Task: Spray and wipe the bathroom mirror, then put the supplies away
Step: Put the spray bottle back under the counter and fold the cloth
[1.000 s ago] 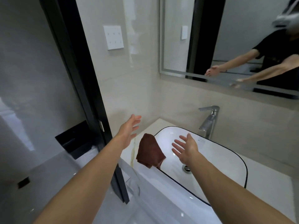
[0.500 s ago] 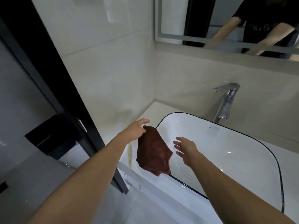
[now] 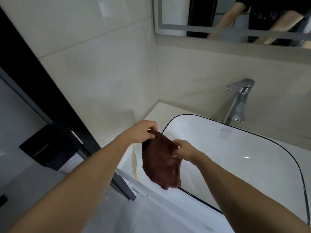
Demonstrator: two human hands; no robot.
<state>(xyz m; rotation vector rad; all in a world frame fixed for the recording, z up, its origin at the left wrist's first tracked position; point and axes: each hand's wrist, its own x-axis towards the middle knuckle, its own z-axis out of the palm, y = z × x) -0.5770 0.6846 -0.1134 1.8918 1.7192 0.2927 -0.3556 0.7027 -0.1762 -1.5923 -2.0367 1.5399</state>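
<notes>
Both hands pinched the brown cloth [image 3: 161,158] at frame centre — left hand [image 3: 141,132] on its top corner, right hand [image 3: 182,149] on its right edge — over the sink [image 3: 252,148] rim.

Both arms outstretched, left hand [image 3: 143,131] and right hand [image 3: 184,148] pinched closed.

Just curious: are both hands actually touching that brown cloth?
Touching. The head view shows the left hand and right hand each pinching an upper corner of the brown cloth.
</notes>
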